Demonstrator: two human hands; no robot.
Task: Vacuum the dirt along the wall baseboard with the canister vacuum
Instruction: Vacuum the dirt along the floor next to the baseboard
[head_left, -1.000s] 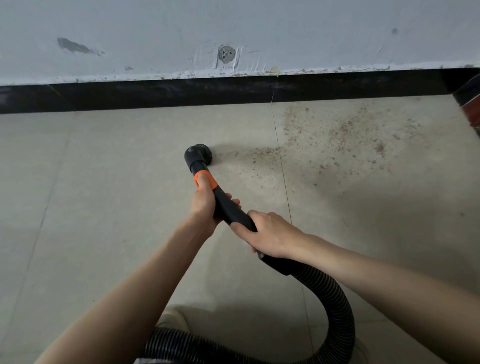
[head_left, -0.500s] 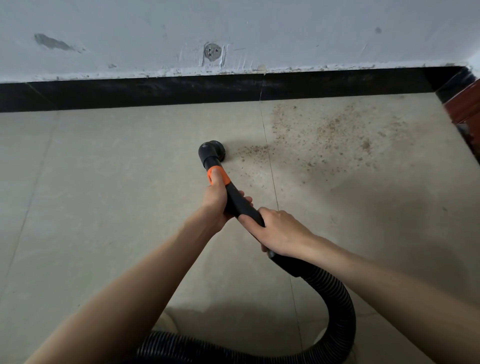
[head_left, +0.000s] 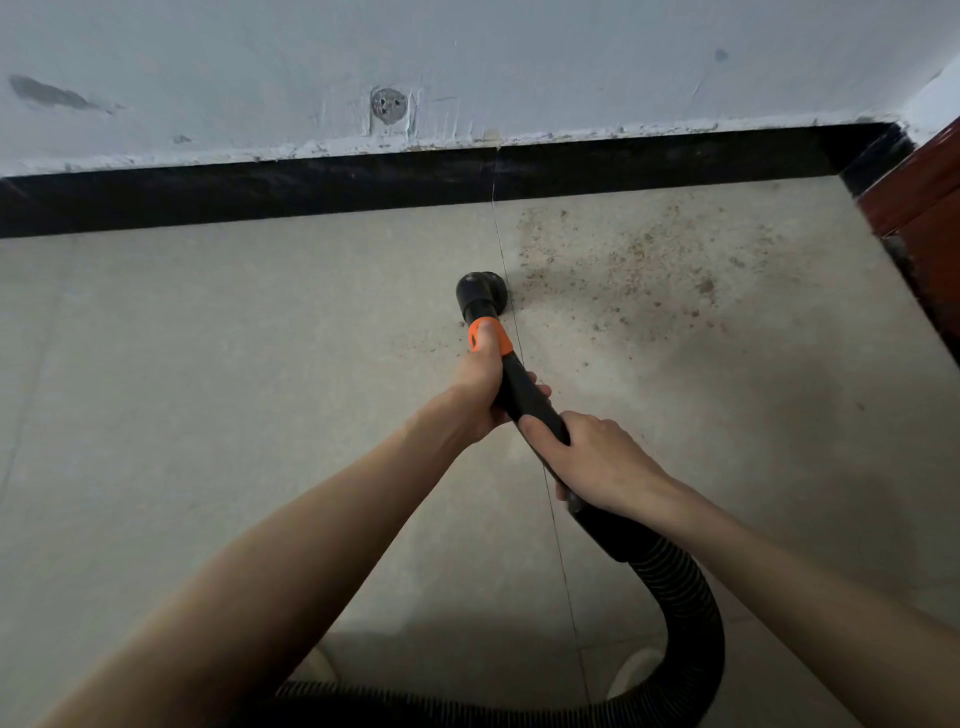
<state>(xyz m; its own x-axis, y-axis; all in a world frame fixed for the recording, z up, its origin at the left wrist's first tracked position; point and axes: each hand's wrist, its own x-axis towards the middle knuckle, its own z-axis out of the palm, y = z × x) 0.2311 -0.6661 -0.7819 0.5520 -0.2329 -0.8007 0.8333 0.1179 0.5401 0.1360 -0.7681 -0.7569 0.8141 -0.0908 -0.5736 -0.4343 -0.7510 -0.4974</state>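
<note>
- Both hands grip the vacuum wand (head_left: 524, 395): the right hand (head_left: 597, 462) wraps its rear end where the ribbed hose (head_left: 685, 613) joins, and the left hand (head_left: 480, 384) curls round the shaft farther forward, thumb lying on the orange collar (head_left: 491, 338).
- Compared with a second ago, the round nozzle (head_left: 480, 293) has travelled right along the floor (head_left: 182, 364) and now sits at the tile seam, at the left edge of the dirt (head_left: 639, 265).
- That patch, reaching from the nozzle toward the black baseboard (head_left: 311, 192), looks mostly uncollected, so I judge the cleaning to be in its early part; a few specks also lie left of the collar.
- The canister itself is out of frame, the hose is cut off at the bottom edge, and the nozzle's mouth faces down, unseen.
- A reddish-brown object (head_left: 930, 208) at the right corner is cropped and unidentifiable.
</note>
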